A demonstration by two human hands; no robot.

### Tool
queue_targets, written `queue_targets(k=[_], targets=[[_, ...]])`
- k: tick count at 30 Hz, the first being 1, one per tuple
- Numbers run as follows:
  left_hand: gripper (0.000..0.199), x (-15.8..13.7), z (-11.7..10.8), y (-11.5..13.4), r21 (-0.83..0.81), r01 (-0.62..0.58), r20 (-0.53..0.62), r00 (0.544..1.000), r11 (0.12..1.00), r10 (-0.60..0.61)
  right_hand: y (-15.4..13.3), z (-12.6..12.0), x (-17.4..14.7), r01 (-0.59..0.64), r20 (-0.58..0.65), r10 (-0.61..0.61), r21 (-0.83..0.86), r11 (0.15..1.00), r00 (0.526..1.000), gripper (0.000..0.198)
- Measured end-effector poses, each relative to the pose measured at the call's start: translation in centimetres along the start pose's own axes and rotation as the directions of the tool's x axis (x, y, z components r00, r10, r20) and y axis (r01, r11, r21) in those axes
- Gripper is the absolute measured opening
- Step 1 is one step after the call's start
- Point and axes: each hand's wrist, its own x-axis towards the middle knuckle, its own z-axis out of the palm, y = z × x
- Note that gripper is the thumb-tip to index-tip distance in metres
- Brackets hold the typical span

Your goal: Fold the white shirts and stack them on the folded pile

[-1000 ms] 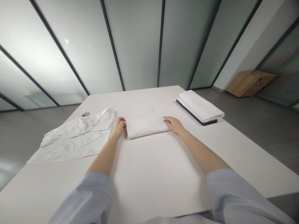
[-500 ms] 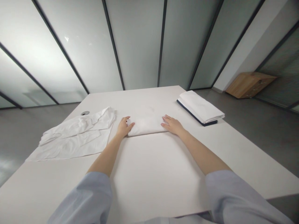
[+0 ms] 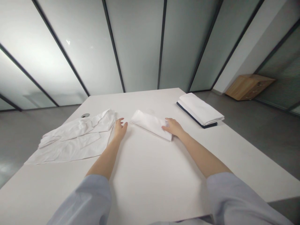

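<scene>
A folded white cloth [image 3: 150,123] lies aslant in the middle of the white table, its left end farther from me. My right hand [image 3: 172,127] grips its right end, thumb over the top and the other fingers along the far side. To the left, my left hand [image 3: 120,128] is open, fingers apart, holding nothing. A gap separates it from the folded cloth. Just beyond its left side spreads a crumpled white garment [image 3: 77,137], loosely laid out with wrinkles.
At the table's right edge is a stack of folded white cloth [image 3: 201,107] with a dark navy folded piece [image 3: 209,125] beneath it. A round grommet [image 3: 85,115] sits in the tabletop at the far left. A wooden cabinet [image 3: 248,87] stands on the floor beyond.
The folded cloth has turned, its left end swinging away from me and its right end coming nearer. My left hand has let go of it and moved left.
</scene>
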Motion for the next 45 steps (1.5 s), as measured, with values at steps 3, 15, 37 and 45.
queue_targets(k=[3, 15, 37, 45], targets=[[0.032, 0.0, 0.1, -0.1, 0.007, -0.003, 0.013, 1.0, 1.0, 0.003, -0.2, 0.0, 0.4, -0.047, 0.067, 0.044, 0.052, 0.998, 0.997, 0.066], [0.031, 0.0, 0.4, -0.1, 0.054, -0.018, 0.066, 0.998, 0.998, 0.014, 0.2, -1.9, 1.4, -0.1, 0.432, 0.018, 0.169, 0.981, 0.902, 0.046], [0.022, -0.1, 0.3, 0.3, 0.045, -0.025, 0.121, 0.992, 0.999, 0.019, 0.0, -3.2, 3.3, -0.401, 0.626, 0.055, 0.428, 0.81, 0.778, 0.033], [0.021, 0.0, 0.2, 0.5, 0.078, -0.04, 0.16, 0.987, 0.996, 0.027, -1.2, -3.5, 3.0, -0.381, 0.597, 0.05, 0.443, 0.811, 0.801, 0.035]])
